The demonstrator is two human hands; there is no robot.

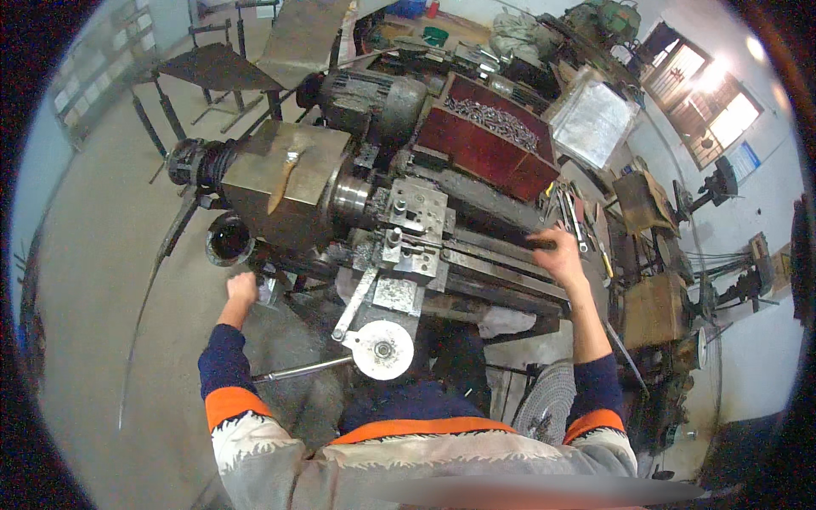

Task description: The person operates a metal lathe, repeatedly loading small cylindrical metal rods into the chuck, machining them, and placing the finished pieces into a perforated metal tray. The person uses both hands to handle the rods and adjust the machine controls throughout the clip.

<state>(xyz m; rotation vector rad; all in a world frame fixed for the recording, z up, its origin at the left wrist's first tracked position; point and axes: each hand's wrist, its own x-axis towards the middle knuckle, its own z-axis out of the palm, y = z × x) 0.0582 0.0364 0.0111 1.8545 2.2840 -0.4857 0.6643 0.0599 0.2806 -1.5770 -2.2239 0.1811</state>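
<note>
A small metal lathe stands in front of me, with a box-like headstock, a bright round chuck and a tool post. To the left, my left hand is closed just below a dark round cup-shaped part; what it grips, if anything, is hidden. Over the lathe bed, my right hand has its fingers closed around a short dark piece, too small to name. Nearer my body sits a white handwheel with a metal lever.
A wooden-handled brush lies on the headstock. Behind the bed, a red bin holds many small metal parts. Wrenches and other hand tools lie to the right. An electric motor stands behind; a dark table is far left.
</note>
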